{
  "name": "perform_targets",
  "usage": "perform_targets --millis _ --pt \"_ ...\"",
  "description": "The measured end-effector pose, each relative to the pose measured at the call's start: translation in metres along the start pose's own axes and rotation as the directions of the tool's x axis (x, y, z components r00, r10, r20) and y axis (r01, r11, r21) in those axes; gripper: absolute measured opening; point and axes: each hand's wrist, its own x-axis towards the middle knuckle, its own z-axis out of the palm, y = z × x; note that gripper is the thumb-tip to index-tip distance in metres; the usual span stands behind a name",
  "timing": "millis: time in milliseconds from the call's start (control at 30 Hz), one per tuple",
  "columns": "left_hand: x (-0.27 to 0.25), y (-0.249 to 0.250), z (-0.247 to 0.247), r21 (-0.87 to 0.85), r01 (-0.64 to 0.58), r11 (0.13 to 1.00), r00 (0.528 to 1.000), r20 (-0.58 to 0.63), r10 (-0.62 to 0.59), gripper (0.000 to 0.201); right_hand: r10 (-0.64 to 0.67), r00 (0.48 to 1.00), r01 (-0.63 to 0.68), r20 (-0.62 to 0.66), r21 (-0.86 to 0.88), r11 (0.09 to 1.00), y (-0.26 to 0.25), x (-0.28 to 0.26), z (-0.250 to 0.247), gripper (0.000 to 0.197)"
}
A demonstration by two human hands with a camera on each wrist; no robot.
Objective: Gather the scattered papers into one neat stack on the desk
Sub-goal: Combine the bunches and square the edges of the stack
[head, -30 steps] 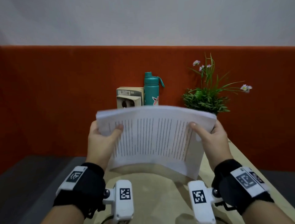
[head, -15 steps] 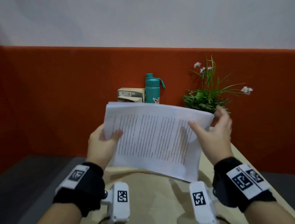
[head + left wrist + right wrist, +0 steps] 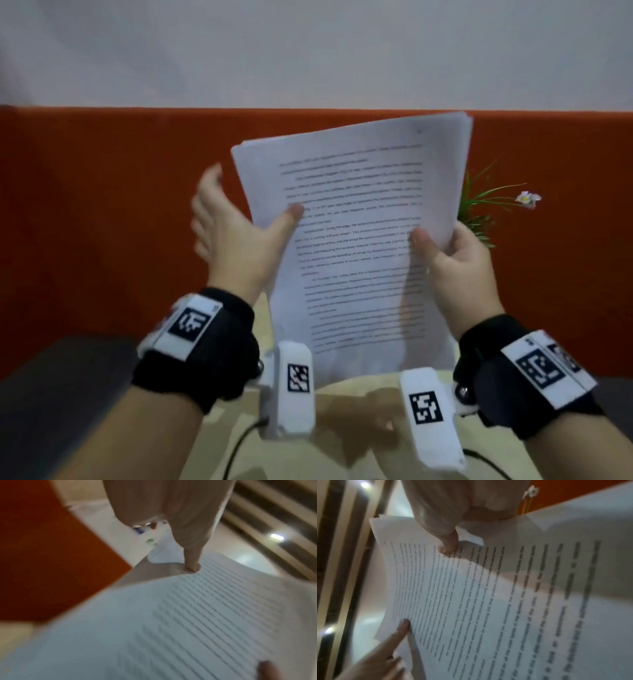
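I hold the stack of papers (image 3: 356, 246) upright in the middle of the head view, its printed face toward me and its lower edge above the pale desk (image 3: 359, 404). My right hand (image 3: 459, 270) grips the stack's right edge, thumb pressed on the front page and fingers curled behind. My left hand (image 3: 236, 240) is at the left edge with its thumb on the page; its fingers look spread and straight behind the sheets, though motion blur makes that hard to judge. The sheets' top edges fan slightly at the upper right. A plant (image 3: 486, 205) with a small pale flower shows right of the stack, against the orange partition (image 3: 102, 205).
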Motion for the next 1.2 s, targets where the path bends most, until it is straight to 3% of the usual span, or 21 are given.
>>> perform_targets --millis 67,100,167,267,400,567,733,1033,1133,1200 --pt "-0.017 -0.014 0.011 -0.339 0.274 0.9 0.951 0.234 -0.201 0.067 0.05 0.999 -0.049 -0.004 0.066 0.997 0.012 -0.008 0.003 0.009" --pt "-0.023 -0.02 0.016 -0.387 0.326 0.863 0.93 0.297 -0.218 0.045 0.067 0.998 -0.068 0.011 0.078 0.995 0.016 -0.012 0.004 0.009" --pt "-0.026 -0.024 0.02 -0.355 0.283 0.891 0.946 0.256 -0.198 0.016 0.092 0.995 -0.094 0.033 0.094 0.991 0.02 -0.015 0.004 0.012" --pt "-0.025 -0.023 0.018 -0.374 0.214 0.903 0.963 0.237 -0.13 0.018 0.064 0.998 -0.065 0.01 0.129 0.99 0.019 -0.012 -0.001 0.018" --pt "-0.031 -0.022 0.018 -0.396 0.214 0.893 0.952 0.289 -0.1 0.028 0.05 0.998 -0.054 0.029 0.149 0.987 0.017 -0.009 -0.001 0.023" --pt "-0.029 -0.02 0.015 -0.417 0.153 0.896 0.977 0.199 -0.074 0.016 0.003 1.0 -0.006 0.014 0.165 0.986 0.008 -0.004 0.001 0.019" --pt "-0.04 -0.032 0.006 -0.421 0.25 0.872 0.94 0.32 -0.115 0.029 0.069 0.997 -0.075 0.044 0.156 0.985 0.015 -0.015 -0.004 0.023" --pt "-0.033 -0.026 0.006 -0.461 0.179 0.869 0.975 0.203 -0.093 0.036 0.05 0.99 -0.089 0.135 0.295 0.951 0.006 -0.014 0.001 0.027" --pt "-0.032 -0.02 0.003 -0.538 0.233 0.81 0.955 0.286 -0.084 0.034 0.056 0.985 -0.107 0.165 0.322 0.941 0.004 -0.011 -0.002 0.042" --pt "-0.032 -0.018 0.003 -0.548 0.222 0.806 0.96 0.268 -0.083 0.037 0.061 0.983 -0.117 0.175 0.328 0.937 0.004 -0.01 -0.001 0.045"
